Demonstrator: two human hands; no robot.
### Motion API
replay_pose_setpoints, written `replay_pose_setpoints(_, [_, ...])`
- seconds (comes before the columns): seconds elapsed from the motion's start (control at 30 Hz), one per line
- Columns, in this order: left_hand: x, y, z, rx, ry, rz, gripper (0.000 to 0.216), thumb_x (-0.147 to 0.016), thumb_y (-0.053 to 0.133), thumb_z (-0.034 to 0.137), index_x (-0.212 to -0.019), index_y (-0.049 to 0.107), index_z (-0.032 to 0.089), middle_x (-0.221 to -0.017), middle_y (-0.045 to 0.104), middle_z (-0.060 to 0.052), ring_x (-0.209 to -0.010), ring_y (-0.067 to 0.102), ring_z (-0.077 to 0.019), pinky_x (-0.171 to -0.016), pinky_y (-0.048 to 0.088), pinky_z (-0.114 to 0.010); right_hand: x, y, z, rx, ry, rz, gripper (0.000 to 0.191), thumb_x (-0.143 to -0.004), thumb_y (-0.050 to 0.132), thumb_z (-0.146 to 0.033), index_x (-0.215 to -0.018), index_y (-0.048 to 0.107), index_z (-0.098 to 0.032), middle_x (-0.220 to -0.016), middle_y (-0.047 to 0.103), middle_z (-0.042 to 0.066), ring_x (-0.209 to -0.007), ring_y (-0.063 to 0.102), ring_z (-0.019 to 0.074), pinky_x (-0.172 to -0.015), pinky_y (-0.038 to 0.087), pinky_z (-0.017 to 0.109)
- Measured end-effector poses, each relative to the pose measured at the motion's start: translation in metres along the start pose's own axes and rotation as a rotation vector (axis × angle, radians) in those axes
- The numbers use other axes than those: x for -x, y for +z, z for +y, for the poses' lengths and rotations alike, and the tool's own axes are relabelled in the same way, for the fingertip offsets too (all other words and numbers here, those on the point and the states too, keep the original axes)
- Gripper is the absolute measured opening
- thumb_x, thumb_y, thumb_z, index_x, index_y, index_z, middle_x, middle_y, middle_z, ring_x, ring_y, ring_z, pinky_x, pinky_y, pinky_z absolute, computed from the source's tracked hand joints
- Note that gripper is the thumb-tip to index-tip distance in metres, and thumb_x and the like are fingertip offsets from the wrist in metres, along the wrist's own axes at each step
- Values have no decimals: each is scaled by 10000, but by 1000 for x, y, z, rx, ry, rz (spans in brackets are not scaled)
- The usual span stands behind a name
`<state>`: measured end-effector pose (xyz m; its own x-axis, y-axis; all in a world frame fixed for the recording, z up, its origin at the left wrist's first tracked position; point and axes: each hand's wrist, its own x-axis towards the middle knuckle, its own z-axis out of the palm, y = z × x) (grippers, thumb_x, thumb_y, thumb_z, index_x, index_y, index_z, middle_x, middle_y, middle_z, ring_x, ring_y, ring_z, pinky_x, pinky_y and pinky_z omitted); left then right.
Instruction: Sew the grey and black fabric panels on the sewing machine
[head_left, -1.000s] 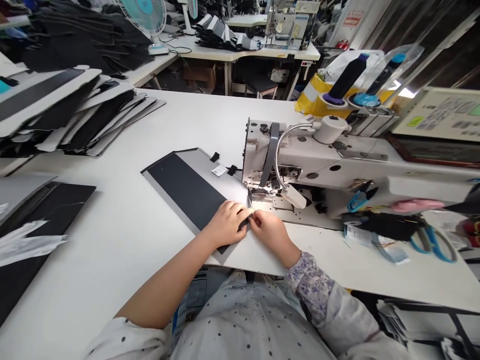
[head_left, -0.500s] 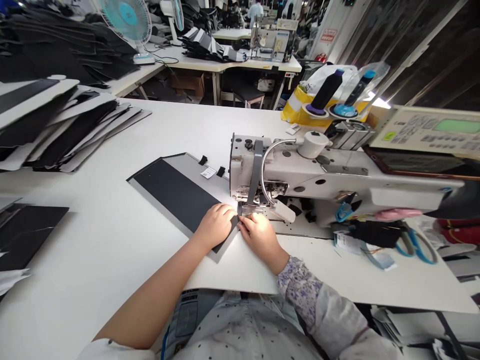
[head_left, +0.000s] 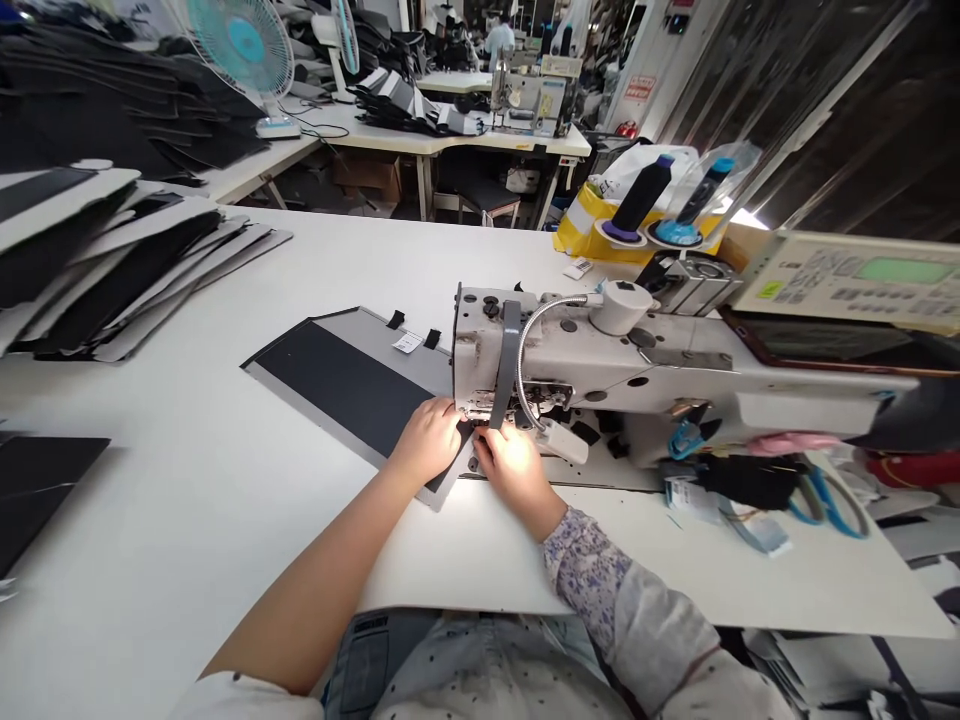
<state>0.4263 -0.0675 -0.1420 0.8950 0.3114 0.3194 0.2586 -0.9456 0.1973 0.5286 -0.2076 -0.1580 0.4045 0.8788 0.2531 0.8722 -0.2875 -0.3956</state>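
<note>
A flat panel (head_left: 345, 385), black on grey with a small white label (head_left: 407, 343) and two black tabs, lies slanted on the table. Its right end reaches the needle area of a sewing machine (head_left: 491, 345). My left hand (head_left: 429, 440) is closed at that end, palm on the black part and fingertips by the presser foot. Close beside it, under the machine head, my right hand (head_left: 517, 465) has thumb and forefinger pinched at the panel's edge. What lies between those fingertips is hidden. The machine's lamp lights the back of my right hand.
Stacked panels (head_left: 127, 265) lie at the left, with a black piece (head_left: 45, 490) nearer me. Blue-handled scissors (head_left: 836, 500) and black scraps sit at the right. Thread cones (head_left: 641, 195) and a control panel (head_left: 862, 275) stand behind the machine. A person (head_left: 499, 40) is far back.
The view has shifted slightly. Both hands have moved a little farther in toward the needle, the right one deeper under the machine head. The panel has shifted slightly away from me with them.
</note>
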Motion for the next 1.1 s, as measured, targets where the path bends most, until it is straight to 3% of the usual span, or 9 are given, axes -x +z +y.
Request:
replay_pose_setpoints(0.2, [2,1,2,-5,-20,33,229,-801,433,62,-893,608,178,-940,620,-93,-958,576,-236,-884,465,-381,1,-1,-1,19,1,45,227,-940,484,-268,-1059,641,-155,-1002,663,112,-901,625,204,-837,470,314])
replay_pose_setpoints(0.37, [0,3,2,-62,-145,128,219,-821,449,114,-947,623,160,-983,625,-123,-990,569,-266,-900,450,-410,2,-1,-2,6,41,99,224,-924,529,-303,-1016,658,-144,-937,668,107,-888,624,209,-843,465,315])
replay_pose_setpoints(0.47, [0,1,-1,-73,-145,103,203,-817,474,139,-942,633,161,-980,632,-118,-986,571,-266,-895,447,-403,-1,-1,-5,22,82,108,222,-907,559,-332,-968,662,-145,-910,674,102,-882,623,207,-841,456,308])
replay_pose_setpoints(0.6, [13,-8,2,-100,-116,46,188,-839,498,193,-962,639,182,-965,624,-104,-958,559,-265,-855,445,-401,-6,-2,-14,60,203,55,218,-864,603,-364,-832,652,-154,-802,674,79,-815,630,198,-782,456,282])
replay_pose_setpoints(0.7, [26,-11,11,-117,-88,74,259,-898,454,227,-1091,626,224,-971,602,-89,-940,535,-250,-844,430,-397,-7,0,-19,112,259,11,160,-873,549,-263,-792,646,-165,-768,671,69,-747,632,174,-697,447,246])
replay_pose_setpoints(0.83, [30,-9,20,-78,59,16,317,-912,457,220,-1170,622,300,-935,584,-65,-909,510,-223,-831,415,-381,-5,6,-22,197,216,18,189,-884,482,-181,-864,667,-151,-808,677,90,-707,627,169,-646,431,242])
replay_pose_setpoints(1.1, [24,-9,11,-40,36,24,290,-891,484,204,-1057,700,304,-886,608,-71,-898,506,-233,-809,416,-390,-1,4,-24,196,102,-24,243,-925,456,-217,-827,674,-172,-775,646,78,-710,608,173,-666,435,253])
